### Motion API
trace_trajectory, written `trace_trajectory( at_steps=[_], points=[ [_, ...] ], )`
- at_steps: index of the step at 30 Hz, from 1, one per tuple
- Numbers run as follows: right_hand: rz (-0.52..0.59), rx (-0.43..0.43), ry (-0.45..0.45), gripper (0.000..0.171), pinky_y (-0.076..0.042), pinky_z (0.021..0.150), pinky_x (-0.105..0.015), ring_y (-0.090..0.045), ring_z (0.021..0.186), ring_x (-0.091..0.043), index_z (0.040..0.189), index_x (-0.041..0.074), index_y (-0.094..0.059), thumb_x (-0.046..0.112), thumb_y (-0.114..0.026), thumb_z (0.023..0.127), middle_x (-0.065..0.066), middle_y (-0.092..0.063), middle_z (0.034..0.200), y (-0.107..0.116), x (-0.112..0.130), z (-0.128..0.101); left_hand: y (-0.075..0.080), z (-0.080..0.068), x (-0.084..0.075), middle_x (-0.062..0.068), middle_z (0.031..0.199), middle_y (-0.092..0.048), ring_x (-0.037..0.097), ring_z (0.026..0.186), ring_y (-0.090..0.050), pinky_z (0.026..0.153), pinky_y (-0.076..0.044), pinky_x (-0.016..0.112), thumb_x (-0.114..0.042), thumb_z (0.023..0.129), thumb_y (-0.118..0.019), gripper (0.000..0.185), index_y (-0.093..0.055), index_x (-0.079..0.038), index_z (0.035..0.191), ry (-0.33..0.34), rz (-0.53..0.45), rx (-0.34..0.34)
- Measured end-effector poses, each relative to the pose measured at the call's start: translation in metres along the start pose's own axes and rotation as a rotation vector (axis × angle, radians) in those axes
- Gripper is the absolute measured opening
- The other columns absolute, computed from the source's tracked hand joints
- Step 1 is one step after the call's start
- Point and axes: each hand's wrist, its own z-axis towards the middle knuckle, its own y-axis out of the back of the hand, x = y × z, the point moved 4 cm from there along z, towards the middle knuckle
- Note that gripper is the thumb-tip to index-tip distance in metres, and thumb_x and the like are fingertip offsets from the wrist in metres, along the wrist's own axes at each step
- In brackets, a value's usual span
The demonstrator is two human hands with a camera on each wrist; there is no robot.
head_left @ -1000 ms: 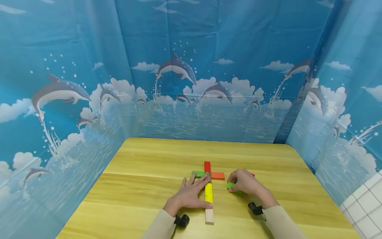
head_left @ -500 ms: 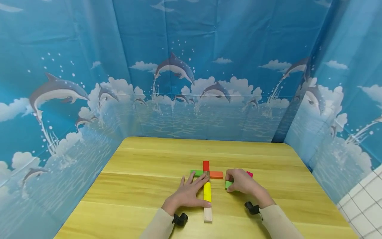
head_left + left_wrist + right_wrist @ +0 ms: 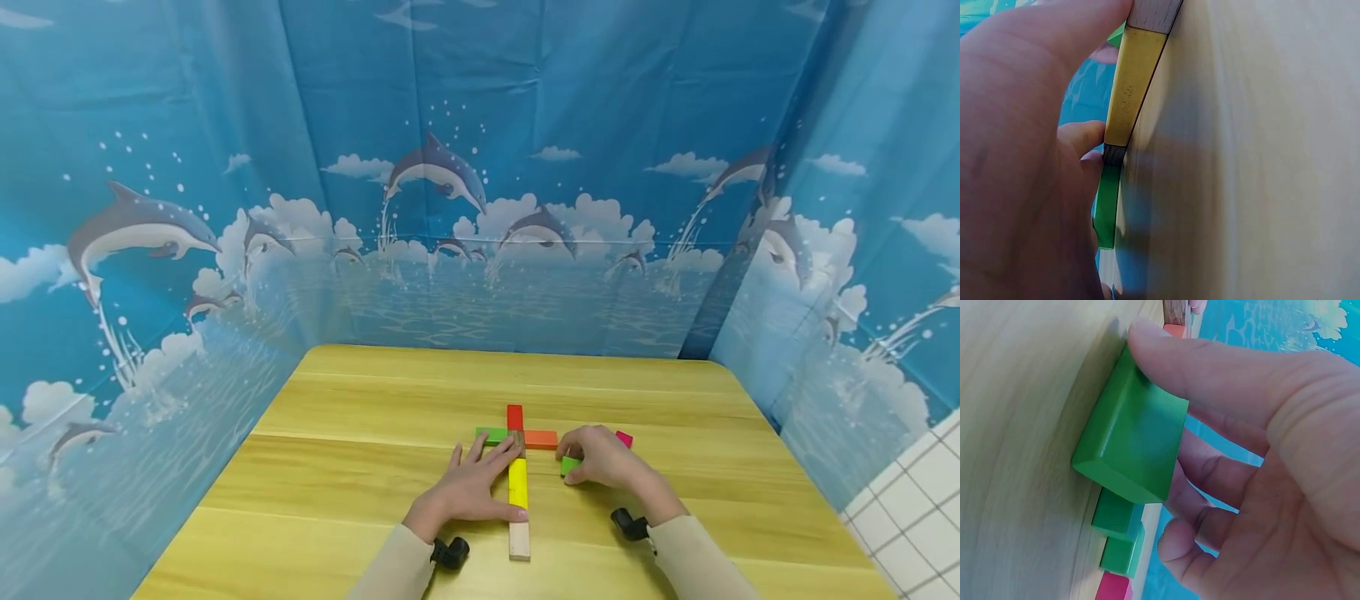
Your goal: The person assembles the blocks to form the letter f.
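Several coloured blocks form a cross on the table. Its upright runs from a red block (image 3: pixel 514 417) through a brown block (image 3: pixel 519 437) and a yellow block (image 3: pixel 518 482) to a pale wood block (image 3: pixel 519 542). A green block (image 3: pixel 491 435) and an orange block (image 3: pixel 541 440) make the arms. My left hand (image 3: pixel 467 493) lies spread over the upright, fingertips at the brown block, thumb where yellow meets pale wood. Right of the cross, my right hand (image 3: pixel 606 460) pinches another green block (image 3: pixel 1135 431), thumb along its near edge; its far side is hidden behind the thumb and fingers.
Beyond the held block, two more green blocks (image 3: pixel 1115 512) and a pink block (image 3: pixel 1113 587) stand in line in the right wrist view. A dolphin-print curtain (image 3: pixel 480 308) hangs along the back and sides of the wooden table (image 3: pixel 360 400).
My right hand, with the green block, has shifted slightly left toward the orange block, and more of the pink block shows behind it. The left hand stays on the cross.
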Motion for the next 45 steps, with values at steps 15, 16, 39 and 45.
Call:
trace_trajectory(
  at_steps=[15,16,39,45],
  points=[
    [0.027,0.046,0.065,0.027,-0.055,0.078,-0.041,-0.060,0.088,-0.017,0.108,0.013,-0.077,-0.002,-0.076,0.086,-0.001,-0.070,0.104,-0.001,0.007,-0.001,0.001,-0.002,0.002,-0.011,0.168,-0.006,0.035,0.153,0.003,0.112,0.001,0.072,-0.078,0.083,-0.058,0.100,-0.017,-0.033,0.163,0.000,0.008,0.012],
    [0.029,0.042,0.069,0.027,-0.055,0.077,-0.041,-0.060,0.087,-0.017,0.109,0.012,-0.077,-0.002,-0.076,0.086,-0.001,-0.070,0.103,0.000,0.007,-0.001,0.001,-0.002,0.001,-0.011,0.168,-0.006,0.035,0.153,0.003,0.112,0.001,0.072,-0.078,0.083,-0.058,0.100,-0.017,-0.033,0.163,0.001,0.007,0.012],
    [0.112,-0.163,-0.011,0.025,-0.051,0.068,-0.035,-0.059,0.082,-0.017,0.115,0.016,-0.074,0.005,-0.073,0.092,0.000,-0.064,0.099,0.025,0.009,0.007,0.001,-0.002,0.001,-0.011,0.168,-0.008,0.034,0.154,0.004,0.113,0.001,0.071,-0.080,0.083,-0.056,0.100,-0.018,-0.033,0.163,0.000,-0.014,0.000],
    [0.212,-0.267,-0.012,0.026,-0.054,0.067,-0.033,-0.061,0.084,-0.018,0.118,0.021,-0.072,0.013,-0.073,0.094,-0.001,-0.065,0.103,0.032,0.005,0.017,0.002,0.000,-0.003,-0.010,0.168,-0.008,0.034,0.154,0.004,0.113,0.002,0.071,-0.079,0.083,-0.057,0.100,-0.019,-0.033,0.163,0.001,-0.006,0.005]
  ],
)
